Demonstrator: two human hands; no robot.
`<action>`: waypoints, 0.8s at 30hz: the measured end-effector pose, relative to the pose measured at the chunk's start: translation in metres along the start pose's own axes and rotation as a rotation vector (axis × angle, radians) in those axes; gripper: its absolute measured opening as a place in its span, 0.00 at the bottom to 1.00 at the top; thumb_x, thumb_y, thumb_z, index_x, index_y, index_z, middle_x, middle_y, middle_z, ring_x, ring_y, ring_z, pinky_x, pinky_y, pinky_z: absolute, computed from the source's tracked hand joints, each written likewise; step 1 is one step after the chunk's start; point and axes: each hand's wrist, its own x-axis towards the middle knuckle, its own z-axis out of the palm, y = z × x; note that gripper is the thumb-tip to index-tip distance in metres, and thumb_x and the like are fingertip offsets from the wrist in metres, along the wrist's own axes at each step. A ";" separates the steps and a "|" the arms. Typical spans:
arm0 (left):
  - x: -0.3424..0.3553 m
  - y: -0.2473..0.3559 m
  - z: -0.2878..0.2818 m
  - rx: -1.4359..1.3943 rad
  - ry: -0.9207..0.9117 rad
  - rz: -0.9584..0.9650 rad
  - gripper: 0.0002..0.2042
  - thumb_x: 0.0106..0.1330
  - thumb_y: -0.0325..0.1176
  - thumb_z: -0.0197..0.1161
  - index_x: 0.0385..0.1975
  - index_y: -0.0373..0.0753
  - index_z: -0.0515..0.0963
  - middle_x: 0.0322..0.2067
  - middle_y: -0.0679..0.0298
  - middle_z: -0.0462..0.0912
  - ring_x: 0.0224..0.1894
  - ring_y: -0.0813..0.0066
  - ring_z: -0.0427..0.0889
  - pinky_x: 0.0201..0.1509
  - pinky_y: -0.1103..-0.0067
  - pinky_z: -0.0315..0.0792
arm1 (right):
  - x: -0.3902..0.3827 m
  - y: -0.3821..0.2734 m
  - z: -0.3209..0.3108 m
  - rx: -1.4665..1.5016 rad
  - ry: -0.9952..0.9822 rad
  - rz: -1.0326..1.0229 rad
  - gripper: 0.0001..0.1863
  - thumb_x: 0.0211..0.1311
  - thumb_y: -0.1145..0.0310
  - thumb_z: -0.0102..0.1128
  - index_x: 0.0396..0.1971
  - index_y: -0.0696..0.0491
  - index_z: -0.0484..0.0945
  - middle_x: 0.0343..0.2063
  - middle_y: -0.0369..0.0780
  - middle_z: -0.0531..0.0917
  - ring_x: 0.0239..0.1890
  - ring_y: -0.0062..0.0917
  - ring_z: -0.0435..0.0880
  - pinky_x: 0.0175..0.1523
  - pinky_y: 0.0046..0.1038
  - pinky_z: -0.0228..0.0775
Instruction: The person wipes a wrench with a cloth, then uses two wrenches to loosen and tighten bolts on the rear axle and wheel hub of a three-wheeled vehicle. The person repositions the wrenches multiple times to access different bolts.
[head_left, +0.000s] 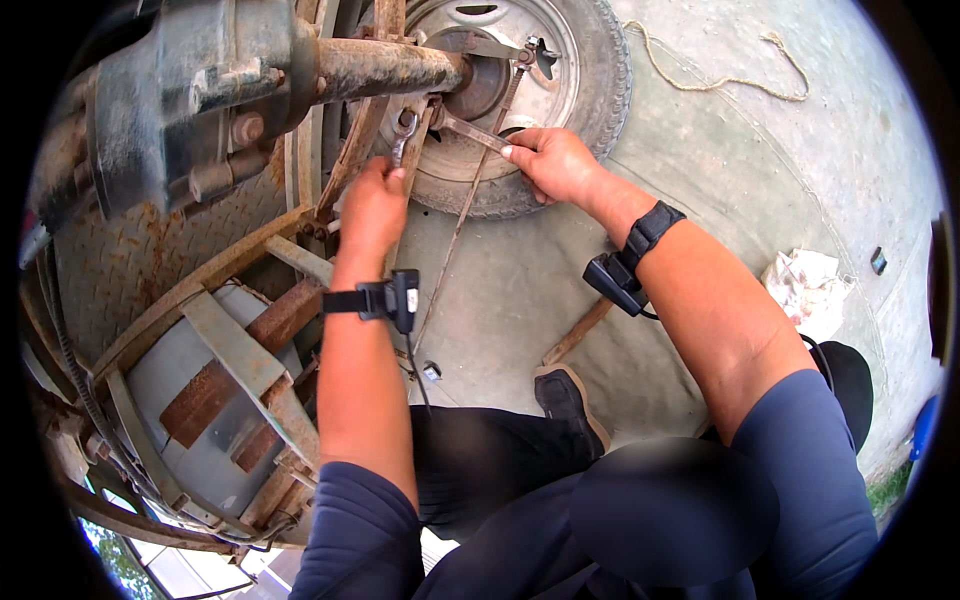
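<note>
My left hand (pixel 374 208) is closed round the lower end of a ring-ended wrench (pixel 403 135), whose head points up beside the rusty frame bars. Further right, my right hand (pixel 553 165) grips the end of a second wrench (pixel 470 130). That wrench slants up and left, its far end at a rusty bracket under the axle (pixel 390 70). Behind both tools stands a wheel (pixel 600 90) with a dusty rim and black tyre. A thin rusty rod (pixel 465 205) runs down from a lever by the hub, passing close to my right hand.
A large greasy axle housing (pixel 165 100) fills the upper left. Below it, a rusty metal frame (pixel 235 345) surrounds a grey box (pixel 190 395). On the concrete floor lie a rope (pixel 715 84), a white cloth or bag (pixel 808 290) and a wooden handle (pixel 578 332) near my shoe (pixel 567 405).
</note>
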 end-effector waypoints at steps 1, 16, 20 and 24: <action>0.004 0.000 -0.007 0.073 0.003 0.009 0.13 0.69 0.37 0.54 0.45 0.34 0.75 0.38 0.45 0.82 0.41 0.45 0.81 0.44 0.59 0.73 | 0.000 -0.001 -0.001 -0.010 0.005 0.004 0.19 0.68 0.59 0.56 0.52 0.56 0.79 0.16 0.37 0.77 0.13 0.22 0.77 0.23 0.28 0.71; -0.037 0.074 0.019 -1.383 -0.272 -0.508 0.08 0.73 0.36 0.54 0.37 0.38 0.71 0.34 0.59 0.82 0.38 0.64 0.84 0.44 0.70 0.78 | 0.003 0.004 -0.003 -0.042 0.024 -0.013 0.19 0.67 0.59 0.56 0.50 0.56 0.79 0.18 0.39 0.80 0.14 0.22 0.78 0.24 0.28 0.72; -0.024 0.109 0.022 -1.609 -0.191 -0.569 0.08 0.75 0.34 0.51 0.39 0.35 0.70 0.38 0.55 0.82 0.41 0.59 0.83 0.48 0.67 0.78 | 0.028 0.039 0.004 -0.246 0.266 -0.449 0.19 0.67 0.59 0.56 0.49 0.56 0.80 0.19 0.41 0.82 0.15 0.24 0.79 0.26 0.30 0.74; -0.006 0.110 0.032 -1.761 -0.148 -0.611 0.10 0.76 0.34 0.48 0.43 0.33 0.69 0.43 0.52 0.80 0.47 0.58 0.81 0.51 0.66 0.78 | 0.006 0.009 -0.001 0.012 -0.050 -0.030 0.17 0.67 0.60 0.54 0.47 0.55 0.81 0.20 0.39 0.81 0.16 0.24 0.78 0.23 0.28 0.72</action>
